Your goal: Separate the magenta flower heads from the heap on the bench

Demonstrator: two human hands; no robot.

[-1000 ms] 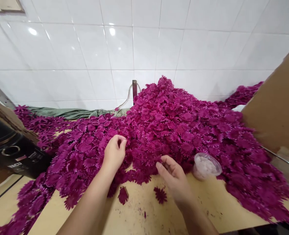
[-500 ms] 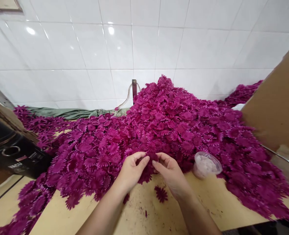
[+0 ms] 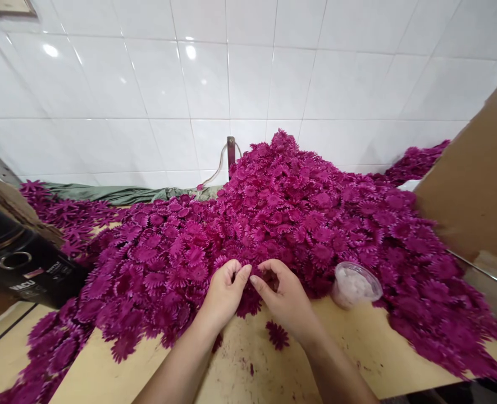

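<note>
Many magenta flower-shaped pieces form a heap [image 3: 290,207] directly beyond the hands, its long axis running across, from left to right. The left hand [image 3: 225,289] and the right hand [image 3: 288,294] are positioned at the near edge of the heap, about equally close to it. Fingers of both hands are curled, with thumbs and forefingers brought together tip to tip. Whether a piece is pinched between the fingertips cannot be determined: similar colour lies directly behind. One loose flower [image 3: 277,335] lies flat on the table [image 3: 248,387], just beside the right hand on its near side, between the forearms; being roughly round, it shows no clear long axis. A clear tub [image 3: 355,285] with whitish contents stands to the right of the right hand; the contents cannot be identified. Another piece, near the left forearm, is mostly hidden. Farther right, a cardboard panel [image 3: 475,185] is cut off by the frame.
</note>
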